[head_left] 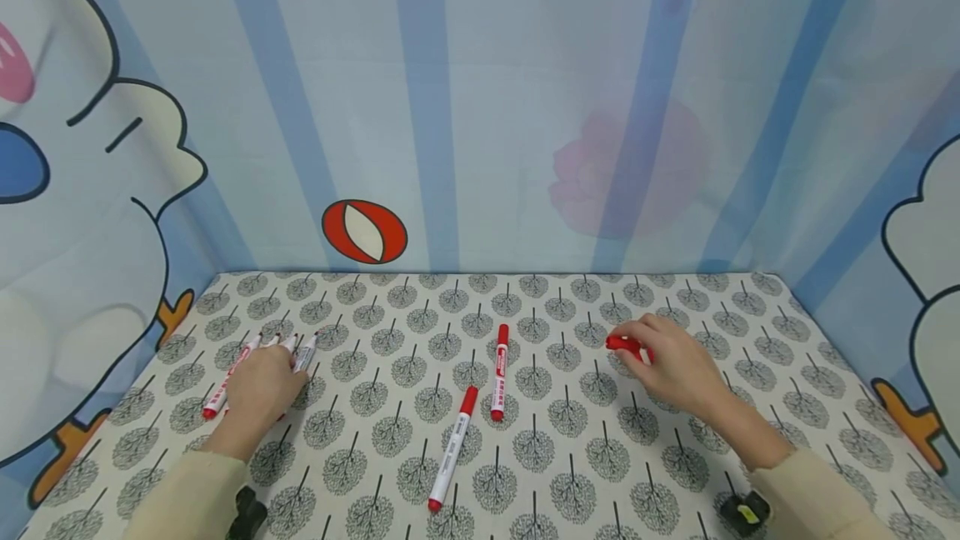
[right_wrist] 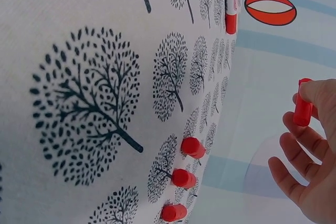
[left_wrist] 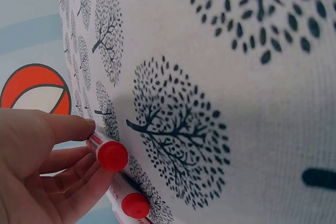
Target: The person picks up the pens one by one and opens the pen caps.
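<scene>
My left hand (head_left: 262,390) is at the left over several uncapped whiteboard markers (head_left: 232,375) that lie side by side, dark tips pointing away. In the left wrist view its thumb and fingers pinch one red-ended marker (left_wrist: 112,155), with another marker (left_wrist: 135,205) lying close below. Between thumb and index finger, my right hand (head_left: 681,363) holds a red marker cap (right_wrist: 303,106) above the table's right half; its other fingers are loosely bent. Three red caps (right_wrist: 184,178) stand in a row on the cloth in the right wrist view, hidden behind the right hand in the head view.
Two capped red markers, one upper (head_left: 500,373) and one lower (head_left: 453,450), lie mid-table between the hands. A tree-patterned cloth (head_left: 532,482) covers the table. Behind and at both sides hangs a printed striped backdrop (head_left: 495,107) with cartoon figures.
</scene>
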Tool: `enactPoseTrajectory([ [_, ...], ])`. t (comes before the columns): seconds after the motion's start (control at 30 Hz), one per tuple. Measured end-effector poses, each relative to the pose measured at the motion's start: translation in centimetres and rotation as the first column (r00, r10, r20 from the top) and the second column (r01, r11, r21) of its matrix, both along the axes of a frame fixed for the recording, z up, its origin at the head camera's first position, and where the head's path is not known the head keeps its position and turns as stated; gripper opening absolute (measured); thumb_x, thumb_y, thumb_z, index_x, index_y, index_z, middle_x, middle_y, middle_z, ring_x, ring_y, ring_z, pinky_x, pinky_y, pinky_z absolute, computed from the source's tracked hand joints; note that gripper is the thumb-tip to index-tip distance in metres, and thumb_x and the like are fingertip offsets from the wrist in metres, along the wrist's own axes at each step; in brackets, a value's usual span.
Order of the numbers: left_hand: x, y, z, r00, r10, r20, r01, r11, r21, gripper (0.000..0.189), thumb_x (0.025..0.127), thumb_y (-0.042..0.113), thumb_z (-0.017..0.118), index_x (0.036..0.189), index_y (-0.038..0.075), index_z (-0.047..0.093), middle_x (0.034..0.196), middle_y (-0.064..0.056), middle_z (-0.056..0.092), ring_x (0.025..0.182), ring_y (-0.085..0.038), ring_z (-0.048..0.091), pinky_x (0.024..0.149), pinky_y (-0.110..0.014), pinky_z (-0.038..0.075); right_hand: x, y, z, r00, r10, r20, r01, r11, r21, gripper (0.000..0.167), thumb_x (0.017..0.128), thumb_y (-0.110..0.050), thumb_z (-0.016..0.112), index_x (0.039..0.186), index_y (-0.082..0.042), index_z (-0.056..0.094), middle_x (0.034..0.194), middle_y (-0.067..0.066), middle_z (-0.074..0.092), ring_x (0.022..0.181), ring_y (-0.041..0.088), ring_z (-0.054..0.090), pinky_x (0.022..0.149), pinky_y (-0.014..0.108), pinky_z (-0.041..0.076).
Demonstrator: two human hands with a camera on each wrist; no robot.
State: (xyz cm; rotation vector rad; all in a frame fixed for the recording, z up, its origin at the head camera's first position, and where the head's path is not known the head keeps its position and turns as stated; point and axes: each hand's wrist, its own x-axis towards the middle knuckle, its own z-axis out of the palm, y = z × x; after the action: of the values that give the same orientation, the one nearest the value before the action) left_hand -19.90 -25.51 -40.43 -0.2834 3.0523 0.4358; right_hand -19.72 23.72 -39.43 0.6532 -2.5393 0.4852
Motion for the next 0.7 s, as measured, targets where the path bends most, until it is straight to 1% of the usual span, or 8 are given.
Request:
enactPoseTrajectory([
  [0.1, 0.00, -0.08, -0.11, 1.000, 0.001, 0.004, -0.001, 1.000, -0.005, 0.016, 0.083, 0.019, 0.061, 0.074, 0.005, 0.062, 0.059, -0.004, 0.056, 0.037, -0.015, 0.051, 0.036, -0.028, 0.038, 0.02, 0.05, -0.10, 1.000, -0.002, -0.002, 0.002, 1.000, 0.004, 0.020, 0.075, -0.013, 0.072, 0.094, -0.019, 0.068, 0.078, -0.006, 0.058, 0.068, 0.010, 0.049, 0.052, 0.020, 0.037],
  [0.2, -0.01, -0.11, -0.17, 1.000, 0.001, 0.008, -0.001, 1.000, -0.005, 0.016, 0.083, 0.019, 0.062, 0.079, 0.003, 0.062, 0.060, -0.005, 0.057, 0.037, -0.015, 0.052, 0.036, -0.028, 0.038, 0.05, 0.10, -0.19, 1.000, 0.000, -0.006, 0.000, 1.000, 0.007, 0.021, 0.075, -0.013, 0.072, 0.095, -0.019, 0.068, 0.079, -0.006, 0.059, 0.069, 0.010, 0.049, 0.052, 0.019, 0.037],
  [0.47, 0.07, -0.40, -0.24, 1.000, 0.015, 0.005, -0.015, 1.000, -0.001, 0.015, 0.083, 0.016, 0.058, 0.071, 0.008, 0.054, 0.060, -0.006, 0.053, 0.041, -0.016, 0.050, 0.037, -0.028, 0.035, 0.10, 0.13, -0.32, 1.000, -0.001, 0.001, 0.001, 1.000, 0.021, 0.022, 0.075, -0.014, 0.072, 0.096, -0.019, 0.067, 0.082, -0.004, 0.060, 0.071, 0.010, 0.050, 0.053, 0.020, 0.038],
  [0.7, -0.06, -0.51, -0.32, 1.000, 0.007, -0.006, -0.007, 1.000, -0.010, 0.013, 0.083, 0.016, 0.058, 0.075, 0.006, 0.057, 0.060, -0.006, 0.053, 0.041, -0.016, 0.049, 0.038, -0.028, 0.036, -0.01, 0.21, -0.52, 1.000, 0.020, -0.022, -0.019, 1.000, 0.018, 0.020, 0.075, -0.016, 0.072, 0.095, -0.020, 0.067, 0.081, -0.005, 0.060, 0.070, 0.010, 0.050, 0.052, 0.020, 0.037],
])
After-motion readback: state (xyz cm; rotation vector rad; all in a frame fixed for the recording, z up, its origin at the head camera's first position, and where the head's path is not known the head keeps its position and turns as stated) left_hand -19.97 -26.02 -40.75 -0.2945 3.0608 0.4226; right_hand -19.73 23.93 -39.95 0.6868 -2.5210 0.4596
